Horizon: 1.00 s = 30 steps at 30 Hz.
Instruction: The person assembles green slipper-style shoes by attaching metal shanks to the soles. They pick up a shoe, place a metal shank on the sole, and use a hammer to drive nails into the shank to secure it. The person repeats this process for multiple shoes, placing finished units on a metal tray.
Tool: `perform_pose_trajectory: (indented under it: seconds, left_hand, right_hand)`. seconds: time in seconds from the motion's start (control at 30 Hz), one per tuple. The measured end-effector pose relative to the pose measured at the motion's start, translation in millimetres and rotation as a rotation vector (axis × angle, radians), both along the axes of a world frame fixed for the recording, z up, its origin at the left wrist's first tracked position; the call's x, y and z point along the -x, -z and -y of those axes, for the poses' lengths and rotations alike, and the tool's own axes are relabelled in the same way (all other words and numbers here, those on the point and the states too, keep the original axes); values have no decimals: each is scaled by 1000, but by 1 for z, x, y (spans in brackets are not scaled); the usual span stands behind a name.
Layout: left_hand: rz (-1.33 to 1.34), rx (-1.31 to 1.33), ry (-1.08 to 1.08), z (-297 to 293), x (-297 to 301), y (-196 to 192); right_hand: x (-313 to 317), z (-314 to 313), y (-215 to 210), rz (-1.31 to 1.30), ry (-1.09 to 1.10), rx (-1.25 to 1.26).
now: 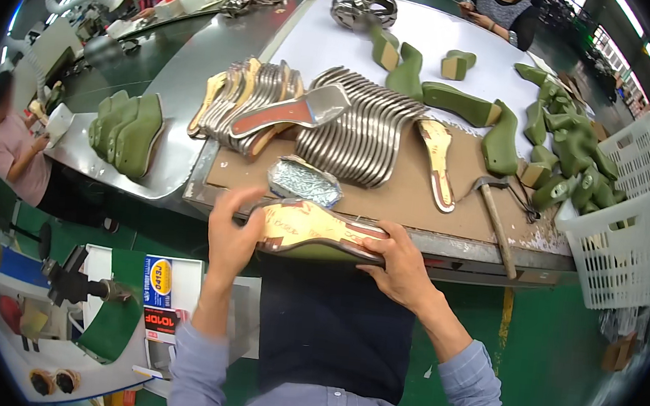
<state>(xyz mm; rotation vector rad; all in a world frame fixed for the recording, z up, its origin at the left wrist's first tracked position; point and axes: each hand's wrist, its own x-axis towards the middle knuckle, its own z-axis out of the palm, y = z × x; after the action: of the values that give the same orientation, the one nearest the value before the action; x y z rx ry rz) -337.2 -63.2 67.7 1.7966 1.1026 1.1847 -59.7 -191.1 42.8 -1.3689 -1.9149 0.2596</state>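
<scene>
A green shoe last [321, 251] is held level in front of me at the bench edge, with a cream and brown insole [300, 224] lying on its upper face. My left hand [231, 233] grips its broad left end, thumb against the side. At the narrow right end, my right hand [401, 265] pinches the last and insole between thumb and fingers. Just beyond it sits a shallow tin of small nails [304, 182]. A loose insole [435, 162] and a hammer [499, 230] with a wooden handle lie to the right on the brown board.
Stacked metal-edged insoles [358, 129] fill the bench's middle. Green lasts [574, 143] heap at the right beside a white plastic basket [625, 221]. More lasts [126, 133] stand on a metal surface at left. A machine [86, 283] is lower left; other people work farther off.
</scene>
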Motion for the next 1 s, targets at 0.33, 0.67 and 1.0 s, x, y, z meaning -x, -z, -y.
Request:
perform_pose_trajectory:
  seconds: [0.33, 0.67, 1.0]
  left_hand:
    - [-991, 104, 399, -100, -80, -30]
    - [-580, -137, 403, -100, -69, -24]
    - [-217, 24, 551, 10, -96, -73]
  right_hand:
    - [4, 0, -3, -34, 23, -50]
    - [6, 3, -6, -42, 46, -60]
    - [1, 5, -6, 7, 46, -68]
